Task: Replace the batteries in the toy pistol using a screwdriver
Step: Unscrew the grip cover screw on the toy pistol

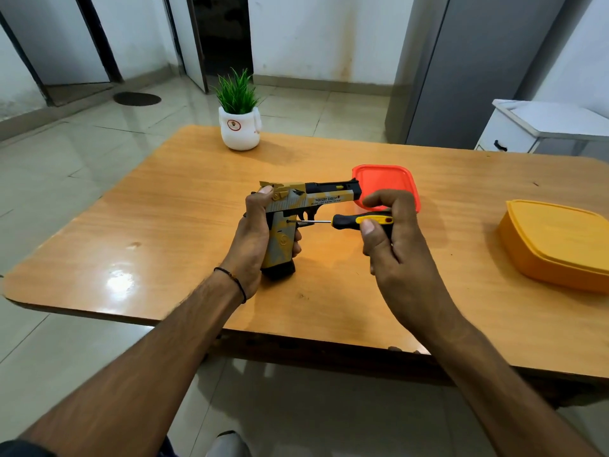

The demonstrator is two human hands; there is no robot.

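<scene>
Two hands: left hand grips toy pistol; right fingers pinch screwdriver.

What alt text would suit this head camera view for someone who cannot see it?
A person's left hand holds a toy pistol upright over a wooden table while the right hand presses a screwdriver tip into its grip. An orange lid, a yellow box and a potted plant sit on the table.
</scene>
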